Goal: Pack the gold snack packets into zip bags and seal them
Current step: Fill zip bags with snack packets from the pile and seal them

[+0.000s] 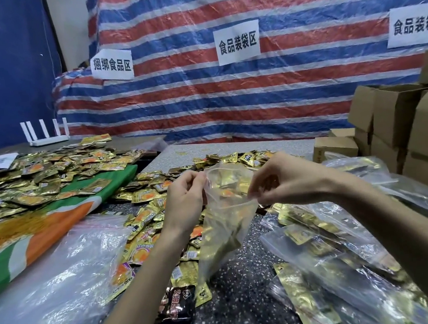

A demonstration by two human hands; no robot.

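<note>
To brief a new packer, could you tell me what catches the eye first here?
At centre, the left hand and right hand pinch a clear plastic zip bag of gold foil snack packets. More lie heaped on the speckled table, before a red-white-blue striped tarp.

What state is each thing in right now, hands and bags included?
left hand: pinching the held bag's top edge.
right hand: pinching the same edge, other end.
held zip bag: lifted, partly filled, seal unclear.
loose gold packets: scattered on the table, unpacked.
filled zip bags: lying flat at right.
empty zip bags: lying flat at left.
cardboard boxes: stacked at right.
</note>
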